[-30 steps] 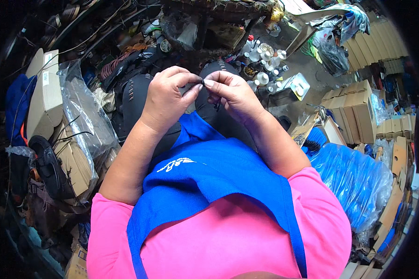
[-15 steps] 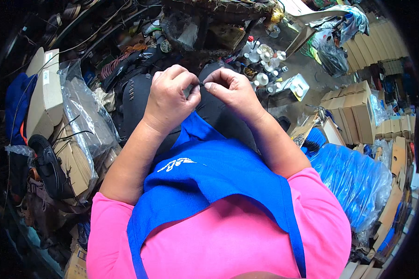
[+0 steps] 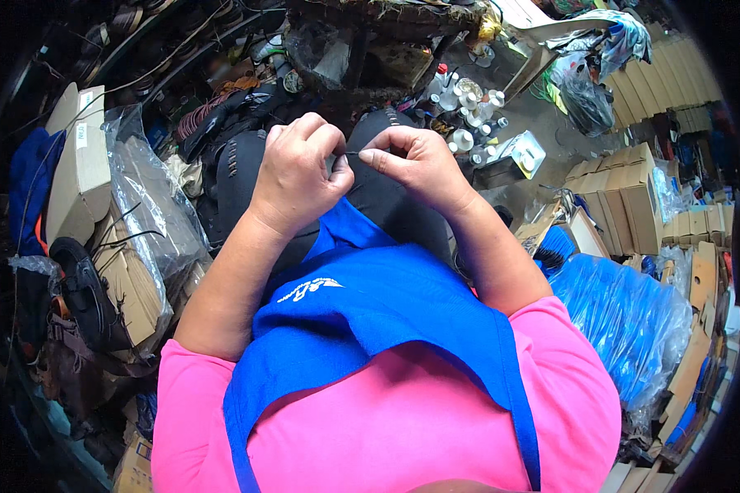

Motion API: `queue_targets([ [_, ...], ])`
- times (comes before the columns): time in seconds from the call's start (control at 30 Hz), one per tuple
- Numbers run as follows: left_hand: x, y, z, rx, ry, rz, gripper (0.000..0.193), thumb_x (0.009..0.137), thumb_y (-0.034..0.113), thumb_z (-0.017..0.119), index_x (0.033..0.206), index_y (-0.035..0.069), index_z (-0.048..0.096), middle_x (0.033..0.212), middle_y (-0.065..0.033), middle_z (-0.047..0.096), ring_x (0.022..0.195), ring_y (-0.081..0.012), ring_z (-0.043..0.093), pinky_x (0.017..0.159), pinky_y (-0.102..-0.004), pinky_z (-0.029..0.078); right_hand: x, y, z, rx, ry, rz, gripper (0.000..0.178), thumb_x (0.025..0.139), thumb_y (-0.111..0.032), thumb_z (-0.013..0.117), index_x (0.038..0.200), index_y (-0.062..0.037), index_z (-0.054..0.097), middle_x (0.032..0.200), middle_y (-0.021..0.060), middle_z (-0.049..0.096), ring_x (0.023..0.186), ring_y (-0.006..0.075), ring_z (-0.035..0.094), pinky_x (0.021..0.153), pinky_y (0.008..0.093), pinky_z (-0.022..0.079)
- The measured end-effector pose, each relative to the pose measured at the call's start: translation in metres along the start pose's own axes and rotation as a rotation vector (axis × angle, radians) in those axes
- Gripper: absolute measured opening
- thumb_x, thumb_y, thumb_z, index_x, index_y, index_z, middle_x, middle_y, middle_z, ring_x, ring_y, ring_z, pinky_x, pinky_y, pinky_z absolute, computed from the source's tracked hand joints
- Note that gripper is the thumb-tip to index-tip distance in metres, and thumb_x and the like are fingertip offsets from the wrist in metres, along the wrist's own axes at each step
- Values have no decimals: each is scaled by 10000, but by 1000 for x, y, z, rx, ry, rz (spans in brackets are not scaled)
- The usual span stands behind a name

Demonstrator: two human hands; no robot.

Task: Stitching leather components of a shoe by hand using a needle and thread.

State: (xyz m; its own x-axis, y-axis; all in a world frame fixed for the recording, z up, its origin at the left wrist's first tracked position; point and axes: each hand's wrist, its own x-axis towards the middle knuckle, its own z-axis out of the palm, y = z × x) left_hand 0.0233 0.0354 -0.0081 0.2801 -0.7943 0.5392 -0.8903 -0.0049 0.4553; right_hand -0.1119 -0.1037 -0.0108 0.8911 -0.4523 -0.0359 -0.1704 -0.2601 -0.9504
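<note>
Both my hands are raised over my lap, above the dark trousers (image 3: 242,193) with pale stitching at the knees. Thumb and curled fingers of my left hand (image 3: 302,168) are closed in a pinch. Close beside it, my right hand (image 3: 415,164) pinches too, thumb against forefinger. A thin dark strand (image 3: 352,153) spans the small gap between the fingertips, held at both ends; whether it is thread or cord I cannot tell. Below the hands lies my blue apron (image 3: 370,296), over a pink shirt.
White bottles (image 3: 463,140) crowd the floor ahead to the right, near a dark, worn bench (image 3: 386,12). Cardboard boxes (image 3: 625,197) and a clear bag of blue things (image 3: 621,324) stand at right. At left are a carton (image 3: 80,177), plastic wrap (image 3: 152,209) and a black sandal (image 3: 90,292).
My right hand has drawn slightly to the right, away from the left. The gap between the fingertips is wider, and more of the strand shows. The left hand has barely moved.
</note>
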Motion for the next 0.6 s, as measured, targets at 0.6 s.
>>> queue_targets([
  [0.6, -3, 6, -25, -34, -165, 158, 175, 668, 45, 714, 799, 56, 599, 786, -81, 599, 740, -272, 575, 676, -355, 443, -5, -4, -15, 116, -275, 36, 164, 848, -163, 660, 866, 0, 657, 726, -3, 620, 700, 56, 534, 650, 240, 449],
])
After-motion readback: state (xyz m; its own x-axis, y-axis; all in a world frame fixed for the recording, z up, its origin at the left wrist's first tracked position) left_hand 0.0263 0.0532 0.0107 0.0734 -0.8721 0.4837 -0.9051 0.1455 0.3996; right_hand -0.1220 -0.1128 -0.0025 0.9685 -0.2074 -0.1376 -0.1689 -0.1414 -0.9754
